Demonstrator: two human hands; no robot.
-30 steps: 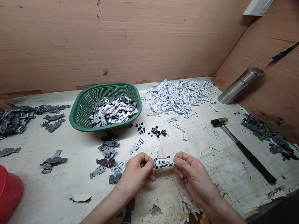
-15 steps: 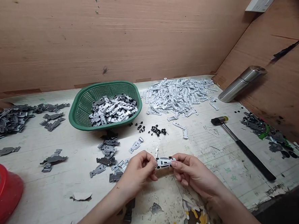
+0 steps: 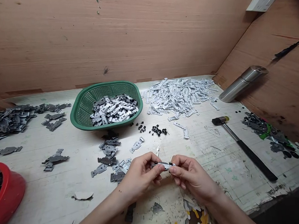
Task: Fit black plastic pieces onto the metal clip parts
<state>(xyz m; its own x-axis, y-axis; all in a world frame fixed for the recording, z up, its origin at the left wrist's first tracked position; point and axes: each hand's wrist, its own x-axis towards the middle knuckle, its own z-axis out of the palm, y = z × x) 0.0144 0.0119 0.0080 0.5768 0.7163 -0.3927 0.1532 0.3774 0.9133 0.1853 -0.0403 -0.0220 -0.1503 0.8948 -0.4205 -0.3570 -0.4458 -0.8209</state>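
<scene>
Between my two hands, above the table's near middle, is a small white toy car [image 3: 166, 165] with black wheels. The thumb and fingers of my left hand [image 3: 145, 169] pinch its left end and cover much of it. My right hand [image 3: 187, 170] grips the other end between thumb and forefinger. The car is tipped so that its side edge faces me. Just beyond it lie small black wheels [image 3: 158, 130] in a loose cluster. Grey and silvery flat car bases [image 3: 108, 150] are scattered left of my hands.
A green basket [image 3: 75, 113] holds many car pieces. Behind to the right spreads a heap of white car bodies [image 3: 176, 93]. A mallet [image 3: 253, 156] and a steel cylinder [image 3: 242, 83] are at the right; a red container [image 3: 15, 198] stands at the left edge.
The toy car has been tilted from showing its top to showing its side. My left thumb has slid further right over it. Both hands keep their hold.
</scene>
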